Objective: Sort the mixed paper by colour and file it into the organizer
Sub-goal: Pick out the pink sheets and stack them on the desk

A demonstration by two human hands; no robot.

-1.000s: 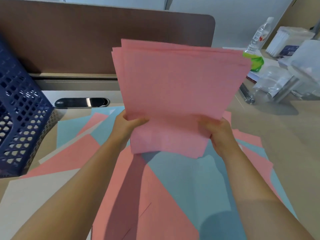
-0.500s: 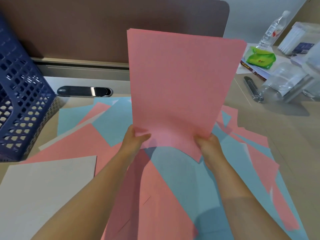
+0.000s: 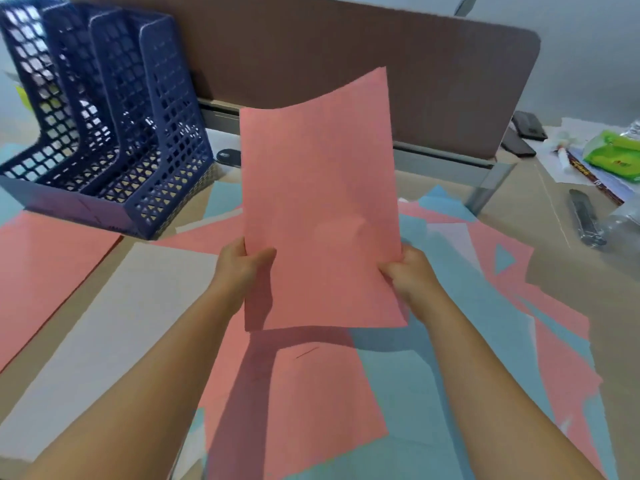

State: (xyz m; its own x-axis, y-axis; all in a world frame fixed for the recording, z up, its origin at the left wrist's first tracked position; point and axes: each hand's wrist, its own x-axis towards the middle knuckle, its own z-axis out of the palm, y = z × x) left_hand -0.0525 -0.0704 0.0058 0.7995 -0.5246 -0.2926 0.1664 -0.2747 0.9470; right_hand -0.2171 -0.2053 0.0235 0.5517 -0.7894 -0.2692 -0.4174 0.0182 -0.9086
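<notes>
Desk (image 3: pixel 540 271): organizer (image 3: pixel 114 133) slots hold nothing visible; both hands' grip on pink stack (image 3: pixel 318 209).

Soft, even daylight filled the scene, fairly bright, with no harsh glare. The held pink sheets (image 3: pixel 320 216) threw a dull shadow onto the papers (image 3: pixel 408 386) near the person. Wide-angle distortion bent the brown divider (image 3: pixel 311 50) and the blue organizer (image 3: pixel 104 109) at far left. Everything looked slightly soft; the clutter at far right was blurred.
</notes>
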